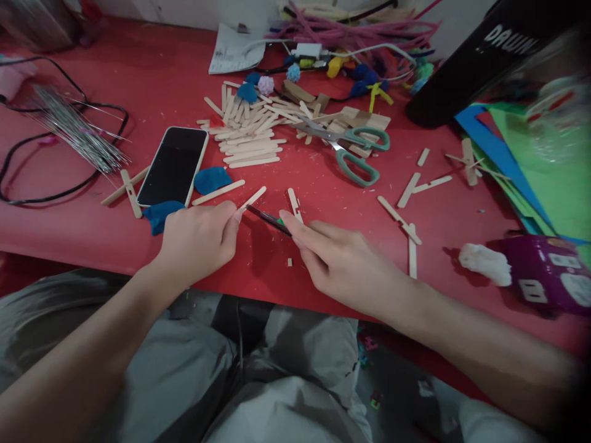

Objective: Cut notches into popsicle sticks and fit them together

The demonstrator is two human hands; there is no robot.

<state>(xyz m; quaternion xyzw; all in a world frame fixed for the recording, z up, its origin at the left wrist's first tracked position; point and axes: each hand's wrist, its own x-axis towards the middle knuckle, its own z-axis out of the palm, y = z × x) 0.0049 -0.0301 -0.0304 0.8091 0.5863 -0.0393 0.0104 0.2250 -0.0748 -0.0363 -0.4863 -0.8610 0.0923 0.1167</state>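
My left hand (198, 240) is closed, pinching a wooden craft stick (257, 195) near the table's front edge. In my right hand (341, 258) is a thin dark-bladed utility knife (268, 219), its tip touching or very near the held stick; a bit of green shows by the fingers, which hide the handle. A notched craft stick (294, 205) lies just beyond the right fingers. A tiny cut wood piece (290, 262) rests between the hands. Beside my left hand are a blue scrap (161, 215), another craft stick (218, 192) and a phone (174, 165).
Green-handled scissors (357, 154) lie by a pile of craft sticks (252, 132). Loose and notched sticks (401, 218) are on the right, near a purple packet (547, 274) and coloured paper (540, 166). A black bottle (466, 67) stands behind. Metal wires (83, 129) lie at left.
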